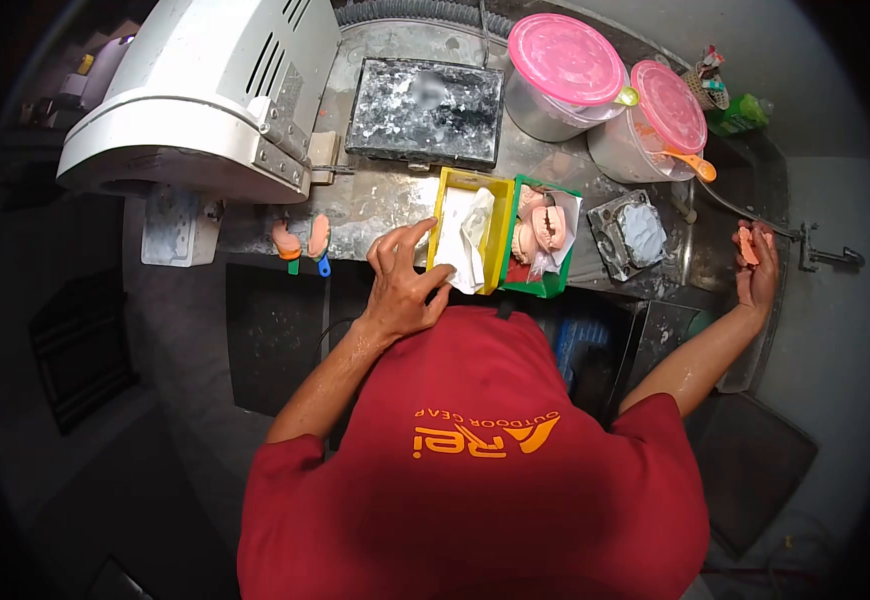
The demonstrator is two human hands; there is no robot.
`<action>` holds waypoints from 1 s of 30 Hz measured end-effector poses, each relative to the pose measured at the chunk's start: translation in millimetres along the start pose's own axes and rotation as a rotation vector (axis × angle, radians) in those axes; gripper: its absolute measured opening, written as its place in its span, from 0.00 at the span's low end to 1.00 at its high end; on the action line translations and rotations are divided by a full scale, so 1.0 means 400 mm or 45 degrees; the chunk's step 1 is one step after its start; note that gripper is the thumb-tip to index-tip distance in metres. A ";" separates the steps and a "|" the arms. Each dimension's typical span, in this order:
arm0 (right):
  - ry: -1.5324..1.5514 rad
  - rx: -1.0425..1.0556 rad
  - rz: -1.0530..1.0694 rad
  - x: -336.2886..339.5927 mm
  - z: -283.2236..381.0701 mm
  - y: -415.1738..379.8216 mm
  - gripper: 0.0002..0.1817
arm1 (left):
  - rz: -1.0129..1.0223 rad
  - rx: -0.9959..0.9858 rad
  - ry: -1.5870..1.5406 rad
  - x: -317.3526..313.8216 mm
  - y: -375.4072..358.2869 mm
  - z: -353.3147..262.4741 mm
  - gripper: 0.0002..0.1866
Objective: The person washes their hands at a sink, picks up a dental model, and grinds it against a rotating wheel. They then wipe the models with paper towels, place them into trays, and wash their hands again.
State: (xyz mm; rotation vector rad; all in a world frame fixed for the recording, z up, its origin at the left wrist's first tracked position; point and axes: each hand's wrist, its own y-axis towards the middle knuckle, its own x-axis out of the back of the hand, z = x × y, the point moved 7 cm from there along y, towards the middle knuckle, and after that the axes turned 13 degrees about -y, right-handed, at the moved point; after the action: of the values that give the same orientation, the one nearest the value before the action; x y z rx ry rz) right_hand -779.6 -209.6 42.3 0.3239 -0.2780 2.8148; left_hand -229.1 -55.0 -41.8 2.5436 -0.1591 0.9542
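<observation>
My left hand (407,285) rests against the left rim of a yellow box (502,235), its thumb and fingers spread apart on the edge. Crumpled white paper (467,240) lies inside that box. Off to the right, over the sink, my right hand (758,270) is closed around a small orange-pink dental cast (751,245). Touching the yellow box is a green box (552,286), with pink dental models (549,230) and a plastic bag in it.
A white machine (195,90) stands at the left, near two dental impression trays (319,236). Behind the boxes sits a black, white-stained case (425,110). Two pink-lidded tubs (567,60) stand at the back. White plaster (643,235) lies beside the sink tap (830,254).
</observation>
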 end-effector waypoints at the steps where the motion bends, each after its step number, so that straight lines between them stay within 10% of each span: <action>1: 0.011 0.048 0.086 -0.023 0.015 -0.018 0.08 | 0.006 -0.016 -0.008 0.003 0.006 0.000 0.11; 15: -0.559 0.647 1.306 -0.663 0.151 -0.365 0.18 | -0.344 0.068 -0.080 0.095 0.239 0.058 0.05; 19: -0.886 1.046 1.236 -0.882 0.113 -0.493 0.15 | -0.383 0.081 -0.075 0.097 0.272 0.080 0.06; 30: -1.876 0.985 1.056 -1.094 -0.093 -0.519 0.08 | -0.497 0.172 -0.186 0.082 0.268 0.120 0.14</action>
State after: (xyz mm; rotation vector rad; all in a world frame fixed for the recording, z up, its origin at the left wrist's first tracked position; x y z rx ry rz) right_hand -315.1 -122.7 -69.6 2.9235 0.5618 2.4874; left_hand -201.9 -171.1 -16.2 2.6272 0.3600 0.6467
